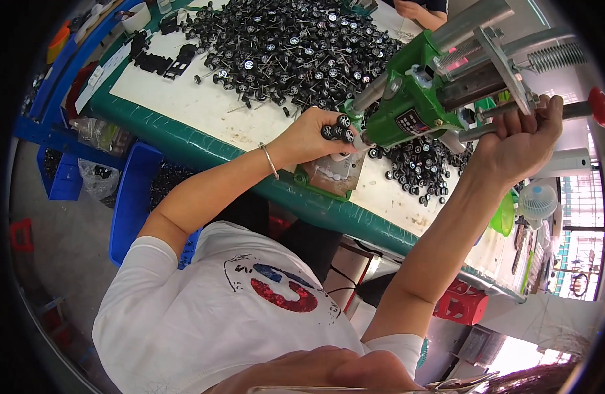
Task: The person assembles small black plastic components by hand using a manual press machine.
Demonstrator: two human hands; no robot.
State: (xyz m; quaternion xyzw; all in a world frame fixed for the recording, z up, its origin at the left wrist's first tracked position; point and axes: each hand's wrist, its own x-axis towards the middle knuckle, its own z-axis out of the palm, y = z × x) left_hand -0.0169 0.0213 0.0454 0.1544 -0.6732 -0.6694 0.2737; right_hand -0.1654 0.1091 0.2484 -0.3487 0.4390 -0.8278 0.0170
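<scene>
"What is the largest thing here?"

"A long desk (184,102) with a white top and a green edge, in front of a person in a white T-shirt (204,308)."

"What does it carry?"

"A broad heap of small black wheels (302,52) covers much of the far side. A green hand press (407,98) stands nearer, and a smaller heap (414,171) of similar wheels lies beside it, to the right of its base plate (332,175). Off to the left, below the desk's edge, is a blue bin (133,203)."

"And the hands?"

"The right hand (522,148) has its fingers curled around the press's lever (575,111), a metal bar ending in a red knob (599,107). The left hand (309,136) is nearly closed, pinching a few black wheels (338,131) between thumb and fingers."

"Where are those held wheels?"

"Above the base plate, just beside the press's lower tip (360,141); I cannot tell whether they touch it."
</scene>
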